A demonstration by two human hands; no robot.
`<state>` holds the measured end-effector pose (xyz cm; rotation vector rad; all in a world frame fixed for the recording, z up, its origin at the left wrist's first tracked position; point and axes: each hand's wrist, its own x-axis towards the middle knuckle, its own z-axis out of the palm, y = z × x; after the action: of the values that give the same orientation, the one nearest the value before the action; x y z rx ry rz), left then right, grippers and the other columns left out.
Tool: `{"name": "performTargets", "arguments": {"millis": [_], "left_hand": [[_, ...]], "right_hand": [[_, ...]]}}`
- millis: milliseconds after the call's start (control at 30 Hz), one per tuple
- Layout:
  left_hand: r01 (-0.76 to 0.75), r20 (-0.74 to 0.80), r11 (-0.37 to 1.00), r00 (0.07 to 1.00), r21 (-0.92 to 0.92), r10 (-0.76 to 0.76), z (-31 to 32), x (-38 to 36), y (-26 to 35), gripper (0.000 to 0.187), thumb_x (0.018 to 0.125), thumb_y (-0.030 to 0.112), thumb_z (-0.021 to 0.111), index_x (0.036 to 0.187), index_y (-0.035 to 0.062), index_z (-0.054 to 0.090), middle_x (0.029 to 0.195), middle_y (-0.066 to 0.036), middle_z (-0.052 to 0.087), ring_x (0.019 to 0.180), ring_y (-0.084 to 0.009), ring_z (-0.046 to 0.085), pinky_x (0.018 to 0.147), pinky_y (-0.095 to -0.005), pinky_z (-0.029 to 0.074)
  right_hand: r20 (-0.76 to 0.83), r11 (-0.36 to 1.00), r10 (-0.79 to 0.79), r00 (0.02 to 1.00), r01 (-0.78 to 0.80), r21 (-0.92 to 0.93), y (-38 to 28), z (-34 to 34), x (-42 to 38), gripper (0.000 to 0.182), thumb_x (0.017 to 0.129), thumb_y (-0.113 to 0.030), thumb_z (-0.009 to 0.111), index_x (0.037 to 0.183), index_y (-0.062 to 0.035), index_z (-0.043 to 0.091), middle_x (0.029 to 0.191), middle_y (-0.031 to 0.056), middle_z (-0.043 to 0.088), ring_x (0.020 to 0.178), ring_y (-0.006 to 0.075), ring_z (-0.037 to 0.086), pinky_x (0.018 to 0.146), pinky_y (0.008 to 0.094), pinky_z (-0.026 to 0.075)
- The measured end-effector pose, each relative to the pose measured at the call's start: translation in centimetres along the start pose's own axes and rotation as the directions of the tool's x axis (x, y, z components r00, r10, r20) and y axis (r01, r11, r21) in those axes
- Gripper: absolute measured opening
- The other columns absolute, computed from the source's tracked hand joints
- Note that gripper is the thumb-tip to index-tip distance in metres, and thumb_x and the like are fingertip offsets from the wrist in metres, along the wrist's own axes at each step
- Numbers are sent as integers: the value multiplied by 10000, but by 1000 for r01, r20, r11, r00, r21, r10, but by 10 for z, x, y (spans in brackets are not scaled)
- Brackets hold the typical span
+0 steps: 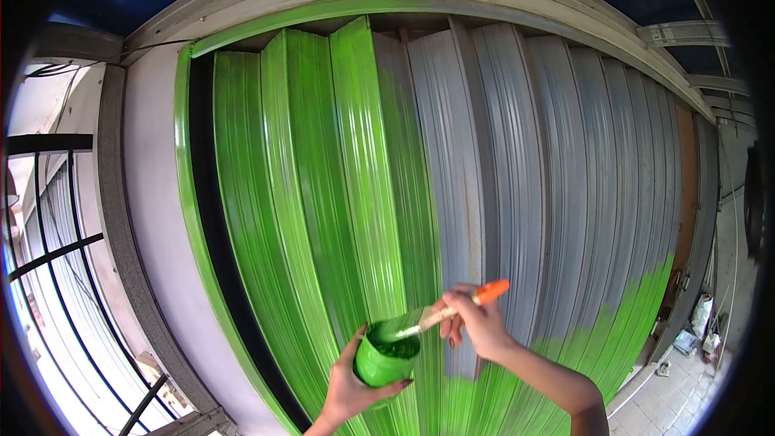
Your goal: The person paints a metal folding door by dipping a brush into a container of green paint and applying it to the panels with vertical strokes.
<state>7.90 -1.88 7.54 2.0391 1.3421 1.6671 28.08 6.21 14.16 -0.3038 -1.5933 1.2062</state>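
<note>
My left hand (pixel 353 387) is wrapped around a paint can (pixel 383 368) smeared with green paint, its open top tilted toward me. In my right hand (pixel 476 324) is a paintbrush (pixel 436 316) with an orange-tipped handle, gripped between thumb and fingers. The brush's bristle end is at the can's mouth, and green paint coats it. Behind both hands stands a folding metal door (pixel 517 153) of ridged vertical panels. Its left panels and lower right part are green; the upper middle and right panels are grey.
A door frame (pixel 184 153), partly green, runs along the left side and top. A barred window (pixel 60 254) is at the far left. Plastic-wrapped items (pixel 701 315) lie on the tiled floor (pixel 658 400) at the lower right.
</note>
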Motion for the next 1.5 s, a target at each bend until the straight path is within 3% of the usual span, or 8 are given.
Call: {"name": "performTargets", "arguments": {"millis": [200,433,633,833,1100,1167,1333,1500], "left_hand": [[-24,-11,988,1000,-155,22,-15,69,18,964,572,274,859,1241,-175,330,1048,-180,612,976,-225,602,893,-334,468],[35,-21,913,999,-406,-48,-35,130,55,644,627,104,817,1152,-56,480,1011,-137,631,921,-218,623,863,-364,496],[42,-4,899,999,-436,-49,-52,151,76,596,647,114,806,1127,-48,492,994,-147,630,888,-221,634,825,-360,520],[31,-14,903,999,-428,-41,-66,144,76,572,649,91,787,1128,-45,504,999,-137,631,924,-219,620,871,-358,487],[36,-13,908,999,-417,-46,-80,139,61,632,634,104,813,1148,-51,481,1003,-145,626,915,-215,623,858,-372,505],[53,16,907,999,-417,-51,-82,139,61,631,632,99,813,1149,-49,482,1004,-143,625,919,-215,622,862,-373,502],[59,6,908,998,-415,-62,-81,139,61,634,631,90,812,1153,-49,480,1008,-139,624,926,-217,619,874,-375,495],[63,35,908,998,-414,-54,-78,140,61,649,626,92,817,1159,-47,475,1009,-138,622,929,-221,618,879,-376,494]], "right_hand": [[-54,992,-127,990,127,-1,-39,-2,67,260,904,-185,473,807,22,597,520,100,560,329,104,456,308,219,355],[-258,948,-132,957,198,250,-91,-7,142,228,848,-219,526,799,-10,602,532,58,562,383,77,493,318,197,336],[-520,787,-315,794,525,325,-151,-20,233,207,828,-187,524,828,4,605,641,108,632,468,128,582,407,200,430],[-532,653,-565,630,736,178,-184,0,299,228,827,-172,515,849,40,596,667,153,637,520,196,628,443,251,483],[-534,652,-639,554,758,7,-175,14,309,215,840,-137,495,754,36,591,572,136,603,453,178,596,389,248,455],[-570,588,-663,485,809,5,-182,7,315,218,834,-143,502,764,36,605,568,134,607,431,170,583,375,247,443],[-484,617,-667,567,784,69,-185,17,322,217,826,-142,498,776,35,613,610,143,629,467,173,608,395,246,454],[-515,609,-679,524,793,5,-192,7,321,222,837,-147,492,801,35,613,650,155,638,493,182,622,400,245,459]]}}
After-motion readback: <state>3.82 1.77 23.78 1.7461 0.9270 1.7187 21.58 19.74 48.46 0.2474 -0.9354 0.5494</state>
